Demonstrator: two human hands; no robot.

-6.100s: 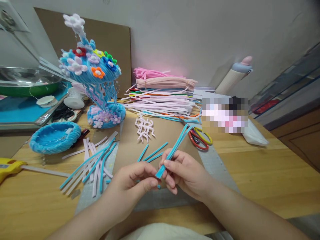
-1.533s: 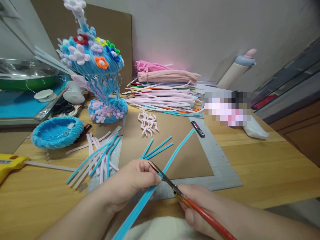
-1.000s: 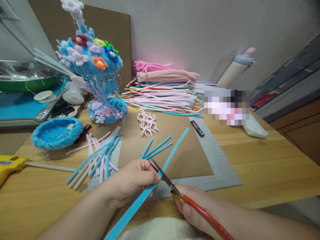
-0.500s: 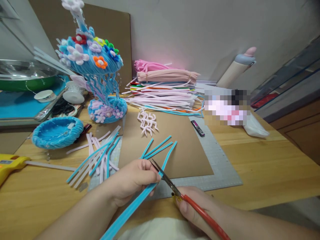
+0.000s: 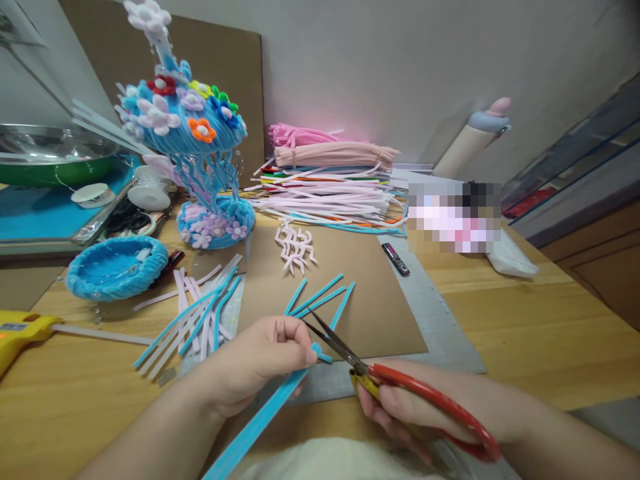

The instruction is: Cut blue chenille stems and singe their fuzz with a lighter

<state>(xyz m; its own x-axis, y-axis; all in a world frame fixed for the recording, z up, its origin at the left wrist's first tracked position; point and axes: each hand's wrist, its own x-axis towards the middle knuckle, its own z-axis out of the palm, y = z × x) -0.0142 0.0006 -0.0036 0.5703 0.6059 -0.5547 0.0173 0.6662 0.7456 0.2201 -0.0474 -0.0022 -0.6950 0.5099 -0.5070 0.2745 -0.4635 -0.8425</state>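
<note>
Lying leftmost, the loose strips [image 5: 196, 308] overlap in a pile. The left hand [image 5: 270, 350] pinches the blue strips [image 5: 260, 420] between thumb and fingers near the board [image 5: 380, 313]; this length appears left to cut. Beyond it, cut pieces [image 5: 318, 293] rest on the board, apparently done. The right hand [image 5: 410, 403] grips the scissors [image 5: 360, 366], blades parted beside the strips' end.

The left hand [image 5: 267, 353], right hand [image 5: 410, 403] and forearms [image 5: 165, 413] are observed bare, and a pale cream garment [image 5: 330, 461] is seen below.
</note>
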